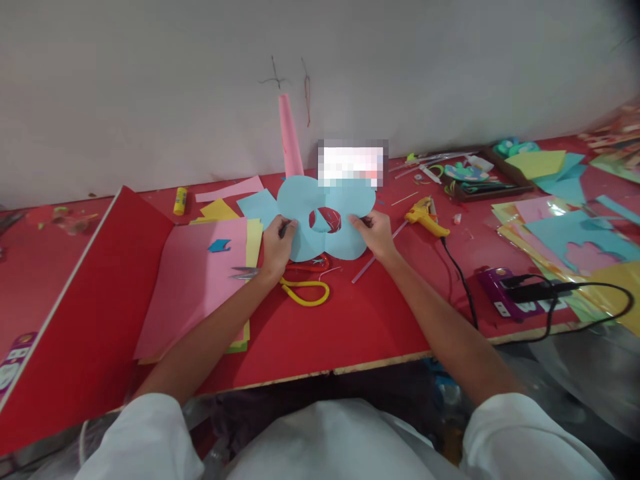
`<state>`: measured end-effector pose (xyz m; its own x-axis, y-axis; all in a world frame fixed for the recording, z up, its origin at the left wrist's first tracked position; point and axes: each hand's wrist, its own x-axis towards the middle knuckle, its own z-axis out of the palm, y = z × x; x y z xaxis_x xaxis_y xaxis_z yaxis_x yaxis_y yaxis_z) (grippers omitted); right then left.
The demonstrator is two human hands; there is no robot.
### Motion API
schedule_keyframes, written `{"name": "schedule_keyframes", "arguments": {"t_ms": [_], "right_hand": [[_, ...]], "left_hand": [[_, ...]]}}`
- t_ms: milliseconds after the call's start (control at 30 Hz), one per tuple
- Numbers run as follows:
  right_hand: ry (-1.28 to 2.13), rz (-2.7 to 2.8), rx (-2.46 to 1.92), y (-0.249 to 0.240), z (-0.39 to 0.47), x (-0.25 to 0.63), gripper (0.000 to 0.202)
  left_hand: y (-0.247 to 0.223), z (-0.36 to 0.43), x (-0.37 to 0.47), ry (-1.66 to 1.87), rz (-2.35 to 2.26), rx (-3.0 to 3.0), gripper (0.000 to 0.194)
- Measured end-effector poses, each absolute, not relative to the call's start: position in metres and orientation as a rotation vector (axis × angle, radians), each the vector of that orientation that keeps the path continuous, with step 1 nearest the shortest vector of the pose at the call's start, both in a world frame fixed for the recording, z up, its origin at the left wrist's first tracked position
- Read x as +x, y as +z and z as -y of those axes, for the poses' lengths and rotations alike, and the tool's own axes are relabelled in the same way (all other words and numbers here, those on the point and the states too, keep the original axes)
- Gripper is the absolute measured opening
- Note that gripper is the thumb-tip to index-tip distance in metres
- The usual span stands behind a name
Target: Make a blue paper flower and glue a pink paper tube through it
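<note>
- Red tabletop, cluttered with scraps; at its left a red board stands tilted, and could topple onto the pink sheet if an elbow caught it.
- Scissors lie with their blades by the left forearm; lowering that arm carelessly could bring a nick.
- Left hand: thumb and fingers pinch the left side of the blue cutout; a tight grip might crease it.
- Blue cutout, held up above the table between both hands; the narrow strip between its central hole and lower notch looks weakest, so pulling outward could tear it.
- Right hand: thumb and fingers clamped on the right side; uneven tension might bend the lobes.
- Glue gun rests beside the right hand; a sideways knock could burn skin if hot, and its cord could snag the forearm.
</note>
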<state>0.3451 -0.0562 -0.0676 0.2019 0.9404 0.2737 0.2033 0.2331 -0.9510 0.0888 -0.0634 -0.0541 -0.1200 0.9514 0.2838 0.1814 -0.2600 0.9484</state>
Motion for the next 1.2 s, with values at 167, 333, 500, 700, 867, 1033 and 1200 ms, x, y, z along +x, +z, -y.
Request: {"name": "schedule_keyframes", "arguments": {"t_ms": [167,333,500,700,867,1033,1200], "right_hand": [[0.684,1.312,-1.267,-0.066,0.058,0.346,0.044],[0.656,1.326,-1.281,-0.068,0.059,0.345,0.046],[0.636,1.36,-1.287,-0.068,0.059,0.344,0.048],[0.683,1.398,-1.28,-0.066,0.059,0.342,0.046],[0.656,1.405,-1.285,-0.065,0.061,0.341,0.047],[0.744,1.385,-1.297,-0.066,0.063,0.335,0.051],[0.773,1.423,-1.238,-0.064,0.069,0.323,0.058]], "left_hand": [[-0.05,0.065,0.089,1.458,-1.314,1.464,0.019],[-0.05,0.064,0.09,1.462,-1.316,1.491,0.026],[-0.051,0.064,0.09,1.464,-1.31,1.48,0.027],[-0.05,0.065,0.09,1.471,-1.315,1.478,0.025],[-0.042,0.069,0.091,1.49,-1.309,1.48,0.039],[-0.037,0.077,0.094,1.317,-0.995,1.499,0.062],[-0.032,0.079,0.094,0.98,-0.766,1.455,0.069]]}}
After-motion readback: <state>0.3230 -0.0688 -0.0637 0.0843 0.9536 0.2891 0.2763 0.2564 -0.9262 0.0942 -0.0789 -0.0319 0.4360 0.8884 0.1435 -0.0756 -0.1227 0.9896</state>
